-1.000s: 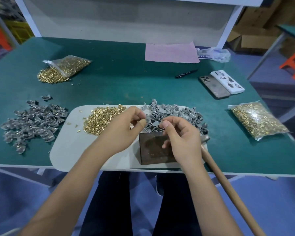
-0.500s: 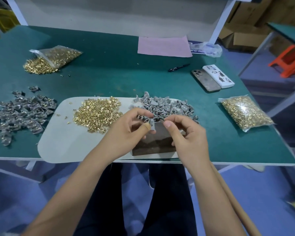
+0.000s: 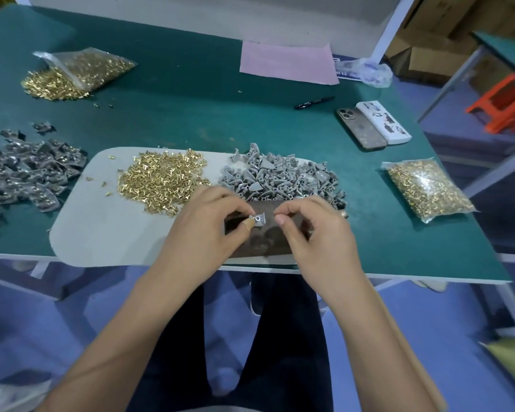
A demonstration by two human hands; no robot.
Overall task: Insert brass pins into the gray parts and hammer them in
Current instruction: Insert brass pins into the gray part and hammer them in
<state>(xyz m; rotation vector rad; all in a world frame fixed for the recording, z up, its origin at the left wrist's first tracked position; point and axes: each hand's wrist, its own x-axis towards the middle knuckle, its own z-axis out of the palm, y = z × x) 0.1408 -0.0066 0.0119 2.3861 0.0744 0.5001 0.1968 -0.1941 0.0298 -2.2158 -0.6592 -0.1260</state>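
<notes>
Over the dark metal block (image 3: 262, 236), the left hand (image 3: 204, 230) pinches one gray part (image 3: 258, 219). The right hand (image 3: 312, 230) is curled; whether it pinches something I cannot tell. Behind the block lie one brass pin heap (image 3: 161, 179) and one gray parts heap (image 3: 280, 176).

On your bench: shiny brass pins (image 3: 161, 181) heaped on a matt pale-gray mat (image 3: 101, 233), beside dull gray plastic parts (image 3: 280, 176). Your rusty, rough metal block (image 3: 262, 239) sits on the smooth green tabletop (image 3: 191, 114). Clear glossy plastic bags (image 3: 428, 188) hold more pins; pink paper (image 3: 286, 62) lies flat.
</notes>
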